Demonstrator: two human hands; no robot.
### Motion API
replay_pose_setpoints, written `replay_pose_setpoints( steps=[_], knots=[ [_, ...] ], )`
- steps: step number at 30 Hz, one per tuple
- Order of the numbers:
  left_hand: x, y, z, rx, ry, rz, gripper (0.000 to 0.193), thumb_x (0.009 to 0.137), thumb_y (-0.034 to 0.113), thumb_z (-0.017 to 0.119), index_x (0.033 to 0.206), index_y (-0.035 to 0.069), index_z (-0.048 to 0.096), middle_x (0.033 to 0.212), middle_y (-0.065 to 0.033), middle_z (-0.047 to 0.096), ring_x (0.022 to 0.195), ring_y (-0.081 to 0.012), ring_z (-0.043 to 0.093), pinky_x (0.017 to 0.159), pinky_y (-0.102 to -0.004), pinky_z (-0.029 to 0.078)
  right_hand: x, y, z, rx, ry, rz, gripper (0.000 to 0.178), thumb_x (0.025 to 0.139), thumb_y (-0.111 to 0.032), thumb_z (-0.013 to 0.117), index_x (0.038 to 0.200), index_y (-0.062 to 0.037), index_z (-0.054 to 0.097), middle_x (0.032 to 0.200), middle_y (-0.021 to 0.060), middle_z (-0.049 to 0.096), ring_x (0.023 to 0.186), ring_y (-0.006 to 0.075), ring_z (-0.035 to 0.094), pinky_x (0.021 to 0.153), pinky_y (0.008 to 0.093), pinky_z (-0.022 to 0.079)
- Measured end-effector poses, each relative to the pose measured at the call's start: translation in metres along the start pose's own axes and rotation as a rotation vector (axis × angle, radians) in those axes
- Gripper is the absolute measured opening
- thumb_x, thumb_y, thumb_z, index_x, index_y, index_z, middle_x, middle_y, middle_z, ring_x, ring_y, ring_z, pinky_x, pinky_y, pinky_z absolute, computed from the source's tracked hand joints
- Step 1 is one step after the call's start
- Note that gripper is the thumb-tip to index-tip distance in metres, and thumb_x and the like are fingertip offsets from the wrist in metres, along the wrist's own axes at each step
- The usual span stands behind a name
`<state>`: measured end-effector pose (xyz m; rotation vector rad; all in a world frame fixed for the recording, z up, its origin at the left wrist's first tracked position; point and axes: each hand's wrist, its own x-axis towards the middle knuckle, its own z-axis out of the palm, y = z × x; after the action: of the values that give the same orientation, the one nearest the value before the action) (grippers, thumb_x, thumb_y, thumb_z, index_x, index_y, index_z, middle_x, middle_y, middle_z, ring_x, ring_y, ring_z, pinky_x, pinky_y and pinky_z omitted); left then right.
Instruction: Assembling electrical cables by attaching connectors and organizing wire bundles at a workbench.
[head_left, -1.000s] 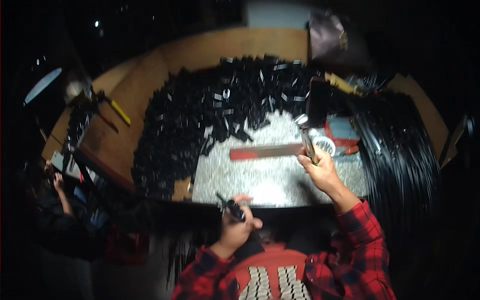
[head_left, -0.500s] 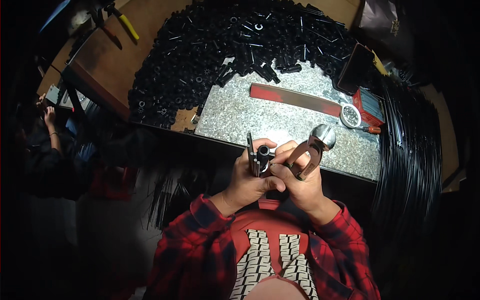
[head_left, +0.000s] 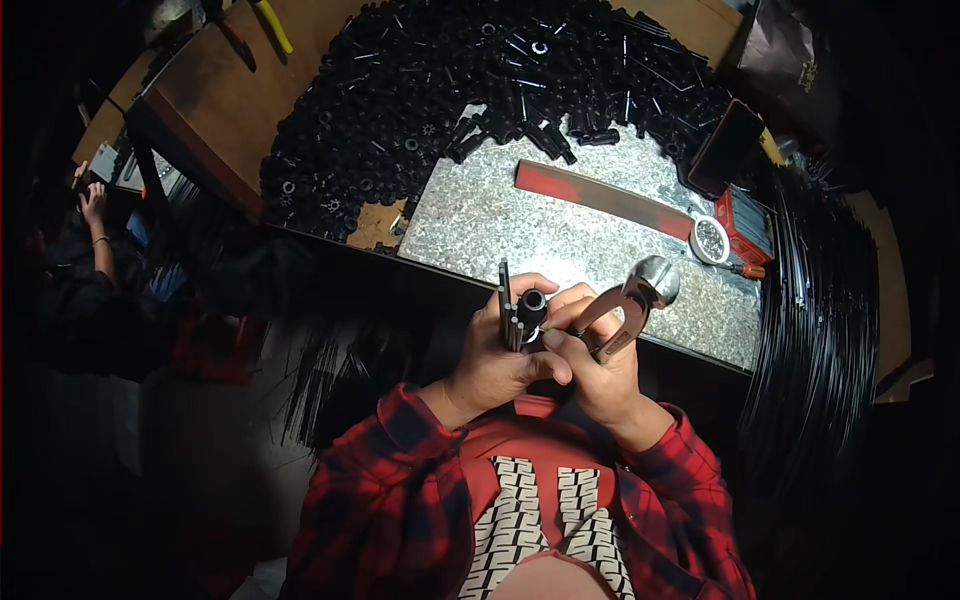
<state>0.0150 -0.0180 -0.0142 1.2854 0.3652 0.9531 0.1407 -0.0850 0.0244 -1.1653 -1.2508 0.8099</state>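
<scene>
Close together in front of my chest, both hands are at work near the table's front edge. My left hand [head_left: 485, 350] is closed round a black tubular part [head_left: 534, 303], its round open end facing up, and several thin black rods [head_left: 509, 308] standing beside it. Its thumb reaches towards my other hand. In my right hand [head_left: 605, 375] is a pair of pincers [head_left: 634, 308], the rounded shiny jaws pointing up and away to the right. The right thumb and forefinger are pressed together beside the tubular part; whether they pinch something small is hard to see.
A large heap of black tubular parts [head_left: 390, 110] covers the table's far side. On the speckled slab [head_left: 460, 220] lie a long red-brown bar [head_left: 600, 198] and a white cup of small pieces [head_left: 709, 240]. Long black rods [head_left: 815, 300] hang at right. Another person's hand [head_left: 93, 205] shows far left.
The view has shifted slightly, so the table and its contents sit a little further right and lower. Both hands keep nearly the same pose and the same hold.
</scene>
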Motion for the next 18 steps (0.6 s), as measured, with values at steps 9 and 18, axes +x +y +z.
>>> replay_pose_setpoints(
  steps=[9,18],
  knots=[
    [-0.001,-0.008,-0.011,0.049,-0.049,0.080,0.083,0.058,0.049,0.082,0.116,-0.001,0.050,0.090,-0.0005,0.058,0.080,-0.0087,0.056,0.071,-0.0241,0.047,-0.001,0.000,0.010,0.005,0.021,-0.028,0.011,0.080,0.003,0.063,0.090,-0.0005,0.060,0.092,0.0061,0.055,0.084,0.0160,0.056,0.075,0.0282,0.046],
    [0.000,0.006,-0.016,-0.148,-0.117,-0.059,0.088,0.059,0.043,0.083,0.122,-0.002,0.041,0.093,-0.0036,0.064,0.085,-0.0104,0.060,0.075,-0.0245,0.048,0.009,-0.005,0.011,-0.161,-0.041,-0.078,0.012,0.079,-0.004,0.065,0.088,0.0022,0.059,0.079,0.0106,0.057,0.072,0.0242,0.059,0.069,0.0329,0.047]
  ],
)
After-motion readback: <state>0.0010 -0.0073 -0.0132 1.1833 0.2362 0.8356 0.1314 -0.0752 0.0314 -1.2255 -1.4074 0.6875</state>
